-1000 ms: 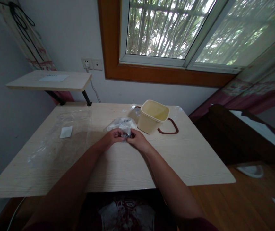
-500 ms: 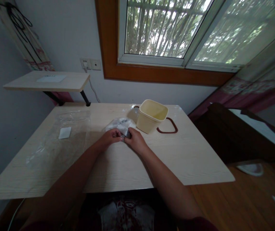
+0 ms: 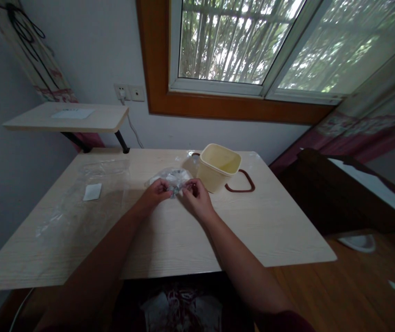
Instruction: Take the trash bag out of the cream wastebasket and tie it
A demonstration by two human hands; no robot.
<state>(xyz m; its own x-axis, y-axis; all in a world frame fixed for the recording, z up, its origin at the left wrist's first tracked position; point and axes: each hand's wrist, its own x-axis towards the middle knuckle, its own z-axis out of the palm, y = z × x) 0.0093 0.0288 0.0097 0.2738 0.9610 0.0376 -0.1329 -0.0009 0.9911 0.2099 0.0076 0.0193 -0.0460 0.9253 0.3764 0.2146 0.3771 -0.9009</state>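
A crumpled clear plastic bag (image 3: 170,176) with something dark inside lies near the middle of the pale wooden table (image 3: 273,230). My left hand (image 3: 155,194) pinches its near edge from the left, fingers closed. From the right, my right hand (image 3: 195,197) pinches the same edge with closed fingers. The two hands sit a little apart with the plastic stretched between them. Just right of the bag stands a cream plastic bin (image 3: 218,173), open at the top.
A dark red ring-shaped rim (image 3: 241,187) lies by the bin. A flat clear plastic sheet (image 3: 79,203) with a small white card (image 3: 92,192) covers the table's left part. A small raised shelf (image 3: 66,117) stands at the back left. A dark bed frame (image 3: 338,193) is at the right.
Both hands have shifted slightly away from me and moved apart, pulling the bag's edge between them. The view has drifted a little.
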